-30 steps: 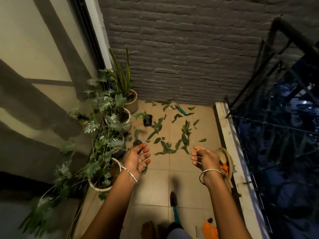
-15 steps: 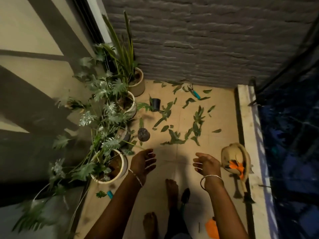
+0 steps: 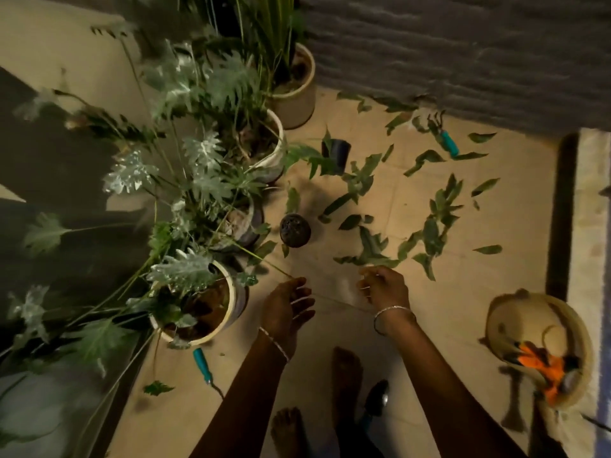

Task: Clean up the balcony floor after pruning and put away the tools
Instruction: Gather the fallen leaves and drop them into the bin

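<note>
- Four potted plants stand in a row along the left wall, their foliage leaning out over the tiled floor.
- Cut leaves lie scattered across the middle and far part of the floor, reaching up to the grey brick wall.
- At the right, by the raised ledge, a woven basket sits on the floor with orange-handled tools inside it.
- Over the tiles just short of the leaves is the left hand, its grip slack, fingers loosely spread and holding nothing; a thin plant stem ends close to its fingertips, and contact cannot be made out.
- Near it, the right hand hangs knuckles up just beside the closest leaves, its grip loose, fingers lightly curled with nothing seen in them.
- A teal-handled hand rake lies among the leaves near the brick wall.
- Another teal-handled tool lies beside the nearest plant pot.
- A dark trowel rests next to the person's bare foot.
- A small black pot and a dark round object sit near the plant row.
</note>
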Demonstrator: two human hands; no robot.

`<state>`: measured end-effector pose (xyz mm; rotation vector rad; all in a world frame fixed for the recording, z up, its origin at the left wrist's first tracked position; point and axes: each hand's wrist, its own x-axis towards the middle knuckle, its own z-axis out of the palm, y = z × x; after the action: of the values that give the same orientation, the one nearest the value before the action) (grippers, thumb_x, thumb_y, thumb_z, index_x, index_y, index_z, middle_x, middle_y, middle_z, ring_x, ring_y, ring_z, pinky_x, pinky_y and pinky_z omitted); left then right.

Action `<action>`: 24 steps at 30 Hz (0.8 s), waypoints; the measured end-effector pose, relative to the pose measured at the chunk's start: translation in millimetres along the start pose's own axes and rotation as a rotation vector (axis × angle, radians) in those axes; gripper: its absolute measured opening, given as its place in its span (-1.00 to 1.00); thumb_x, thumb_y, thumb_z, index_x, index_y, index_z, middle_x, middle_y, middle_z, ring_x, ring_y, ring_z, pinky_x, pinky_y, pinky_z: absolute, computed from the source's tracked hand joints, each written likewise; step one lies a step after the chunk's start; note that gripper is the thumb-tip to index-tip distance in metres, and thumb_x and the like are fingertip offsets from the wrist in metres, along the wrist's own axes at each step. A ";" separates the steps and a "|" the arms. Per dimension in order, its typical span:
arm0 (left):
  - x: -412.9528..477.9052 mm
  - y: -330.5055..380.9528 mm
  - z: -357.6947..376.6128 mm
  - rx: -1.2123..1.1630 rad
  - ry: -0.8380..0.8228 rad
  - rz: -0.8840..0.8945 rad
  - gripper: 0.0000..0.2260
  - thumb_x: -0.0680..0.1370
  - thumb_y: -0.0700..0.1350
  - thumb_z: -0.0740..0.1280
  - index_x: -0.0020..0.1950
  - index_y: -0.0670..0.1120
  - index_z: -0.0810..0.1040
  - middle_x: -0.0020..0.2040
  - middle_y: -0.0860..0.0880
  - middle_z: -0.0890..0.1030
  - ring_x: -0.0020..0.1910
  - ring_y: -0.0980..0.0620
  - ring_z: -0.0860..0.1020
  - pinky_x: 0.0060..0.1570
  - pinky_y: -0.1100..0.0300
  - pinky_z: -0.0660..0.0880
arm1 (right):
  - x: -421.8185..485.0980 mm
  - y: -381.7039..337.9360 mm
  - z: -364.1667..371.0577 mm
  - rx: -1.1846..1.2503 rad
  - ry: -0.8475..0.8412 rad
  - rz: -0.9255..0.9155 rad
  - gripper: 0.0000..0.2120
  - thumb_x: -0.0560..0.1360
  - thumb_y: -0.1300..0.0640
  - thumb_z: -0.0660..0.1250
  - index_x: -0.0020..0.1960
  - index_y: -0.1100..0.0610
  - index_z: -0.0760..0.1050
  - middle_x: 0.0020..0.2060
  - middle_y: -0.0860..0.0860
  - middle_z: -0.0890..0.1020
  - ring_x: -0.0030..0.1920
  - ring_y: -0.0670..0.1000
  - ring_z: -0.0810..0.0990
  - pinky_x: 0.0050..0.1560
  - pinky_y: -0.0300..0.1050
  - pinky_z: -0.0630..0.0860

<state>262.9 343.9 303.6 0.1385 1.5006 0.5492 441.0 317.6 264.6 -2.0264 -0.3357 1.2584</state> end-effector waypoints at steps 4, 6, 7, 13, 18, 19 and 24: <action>86.7 -23.3 -1.3 -0.095 -0.088 0.040 -0.79 0.62 -0.04 0.25 0.09 -0.13 0.60 -0.18 -0.06 0.63 -0.26 0.00 0.61 -0.23 0.13 0.54 | 77.8 52.6 51.9 -0.091 -0.082 -0.088 -0.83 0.59 0.32 0.21 -0.05 0.25 0.59 -0.38 0.10 0.60 -0.53 -0.17 0.52 -0.48 -0.33 0.44; 125.4 -30.9 3.3 -0.148 -0.138 0.048 -0.79 0.62 -0.07 0.25 0.13 -0.14 0.58 -0.16 -0.09 0.63 -0.23 -0.02 0.62 -0.19 0.13 0.57 | 114.0 79.1 73.9 -0.145 -0.134 -0.118 -0.81 0.59 0.31 0.20 -0.05 0.25 0.60 -0.38 0.10 0.61 -0.47 -0.07 0.55 -0.40 -0.20 0.49; 149.1 -34.4 3.6 -0.177 -0.161 0.051 -0.80 0.62 -0.08 0.26 0.16 -0.14 0.56 -0.13 -0.11 0.63 -0.19 -0.03 0.64 -0.16 0.11 0.58 | 134.9 94.3 85.7 -0.173 -0.159 -0.139 -0.80 0.58 0.32 0.20 -0.06 0.23 0.60 -0.38 0.10 0.62 -0.43 0.00 0.56 -0.35 -0.12 0.49; 289.0 -55.2 -6.3 -0.144 -0.058 0.387 -0.72 0.60 -0.19 0.27 0.31 -0.07 0.46 0.11 -0.05 0.62 0.10 -0.01 0.58 0.05 0.14 0.48 | 228.7 162.0 140.1 -0.473 -0.203 -0.429 -0.82 0.52 0.34 0.27 -0.09 0.15 0.61 -0.28 -0.05 0.62 -0.32 -0.11 0.58 -0.29 -0.37 0.49; 351.8 -63.4 -73.6 -0.102 0.105 0.601 -0.70 0.58 -0.26 0.27 0.31 -0.08 0.49 0.19 -0.02 0.56 0.16 0.02 0.54 0.16 0.10 0.46 | 274.7 208.1 193.2 -0.614 -0.367 -0.645 -0.75 0.45 0.09 0.21 -0.02 0.10 0.63 -0.21 -0.06 0.66 -0.20 -0.05 0.62 -0.13 -0.21 0.50; 357.6 -67.1 -92.1 -0.091 0.104 0.632 -0.74 0.58 -0.21 0.27 0.24 0.02 0.53 0.22 -0.02 0.56 0.20 0.01 0.53 0.22 0.06 0.45 | 282.6 213.3 204.3 -0.657 -0.406 -0.701 -0.78 0.49 0.12 0.24 0.00 0.11 0.64 -0.17 -0.04 0.67 -0.16 -0.05 0.62 -0.10 -0.20 0.50; 380.2 -70.9 -117.5 -0.326 0.004 0.668 -0.85 0.63 -0.20 0.20 0.15 -0.10 0.52 -0.17 0.14 0.51 -0.14 0.28 0.47 -0.19 0.46 0.37 | 300.5 202.9 246.0 -0.870 -0.581 -0.923 -0.86 0.56 0.22 0.27 0.00 0.13 0.61 -0.08 0.03 0.68 -0.07 0.01 0.62 -0.06 -0.18 0.47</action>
<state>158.1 415.2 -80.2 0.3890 1.3312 1.3188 347.5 447.3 -143.3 -1.6235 -2.1036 1.1013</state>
